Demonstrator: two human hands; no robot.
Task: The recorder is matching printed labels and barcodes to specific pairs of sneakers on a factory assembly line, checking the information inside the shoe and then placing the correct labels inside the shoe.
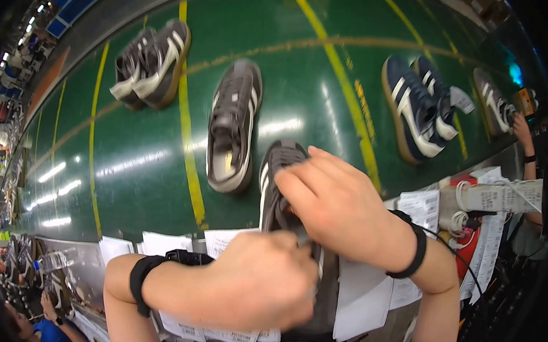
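Observation:
A dark grey shoe [282, 159] with white stripes points away from me at the near edge of the green surface. My right hand [335, 197] is closed over the lace and tongue area of that shoe, its fingers bent. Lower down, at the heel end, my left hand [257, 281] makes a fist, slightly smeared by motion. Whatever the fist holds is hidden, and both hands cover the shoe's opening. Just left of this shoe lies its look-alike, another dark grey shoe [233, 120], untouched and with its sole down.
A grey pair of shoes [151, 64] stands far left on the green belt [133, 180]. To the right are a navy pair [418, 108] and another grey shoe [493, 100], near another person's hand [523, 131]. Paper sheets [363, 298] and cables line the near edge.

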